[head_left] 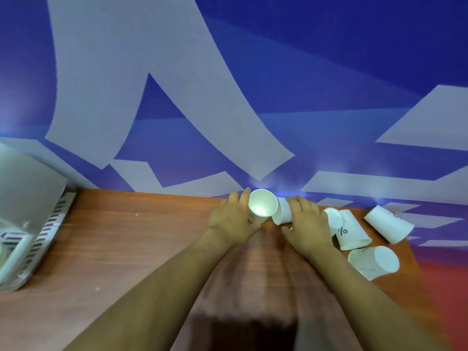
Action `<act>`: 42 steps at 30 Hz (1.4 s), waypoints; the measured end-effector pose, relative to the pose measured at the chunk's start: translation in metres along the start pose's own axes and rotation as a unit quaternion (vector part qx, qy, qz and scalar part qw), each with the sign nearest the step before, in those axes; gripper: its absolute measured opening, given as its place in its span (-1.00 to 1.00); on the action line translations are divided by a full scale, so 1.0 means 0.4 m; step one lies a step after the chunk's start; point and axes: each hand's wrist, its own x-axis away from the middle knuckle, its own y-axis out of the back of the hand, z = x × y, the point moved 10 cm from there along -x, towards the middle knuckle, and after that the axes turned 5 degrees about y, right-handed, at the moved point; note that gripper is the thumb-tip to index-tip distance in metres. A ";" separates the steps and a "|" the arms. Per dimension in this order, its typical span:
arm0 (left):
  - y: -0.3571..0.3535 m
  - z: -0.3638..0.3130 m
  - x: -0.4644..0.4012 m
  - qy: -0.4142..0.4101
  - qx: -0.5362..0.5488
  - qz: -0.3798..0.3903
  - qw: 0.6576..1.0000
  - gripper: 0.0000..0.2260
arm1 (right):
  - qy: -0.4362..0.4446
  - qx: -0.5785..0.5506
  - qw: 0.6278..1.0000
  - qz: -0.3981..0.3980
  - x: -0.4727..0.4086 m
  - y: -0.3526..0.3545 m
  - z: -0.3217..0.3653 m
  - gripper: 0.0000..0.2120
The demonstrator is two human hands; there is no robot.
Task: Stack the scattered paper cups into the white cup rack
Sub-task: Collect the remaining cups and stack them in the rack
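Grabbing cups off the wood-grain table [126,236]

Left hand [234,220] grips a smooth white paper cup [262,205]; beside it, right hand [307,224] lies loose over a tipped cup [283,214]. Another cup [350,230] reads "%".

Cups [262,205] — all white paper, inside and out. One cup [352,231] lying at right carries a dark "%" mark; another [388,224] shows dark printing, too small to read. Table [141,239]: reddish-brown wood grain. Wall [278,72]: deep blue with broad pale grey-white angular shapes. Rack [38,236]: white, with rows of dark slots along its side. Floor [445,287] at right — red.
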 end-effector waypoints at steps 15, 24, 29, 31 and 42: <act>-0.059 -0.041 -0.090 0.040 0.028 -0.040 0.998 -0.45 | 0.087 -0.017 0.994 -0.062 -0.083 -0.084 -0.013 -0.37; 0.041 0.077 0.053 0.042 0.026 -0.065 0.997 -0.31 | 0.135 -0.093 0.980 -0.114 0.032 0.027 0.088 -0.45; 0.105 0.172 0.219 0.046 0.015 -0.108 0.993 -0.31 | 0.103 -0.285 0.947 -0.102 0.150 0.067 0.162 -0.42; 0.129 0.218 0.291 0.057 0.014 -0.113 0.992 -0.30 | 0.097 -0.319 0.939 -0.081 0.194 0.062 0.206 -0.39; 0.155 0.379 0.553 0.057 0.020 -0.110 0.992 -0.30 | 0.144 -0.283 0.948 -0.039 0.395 0.101 0.429 -0.25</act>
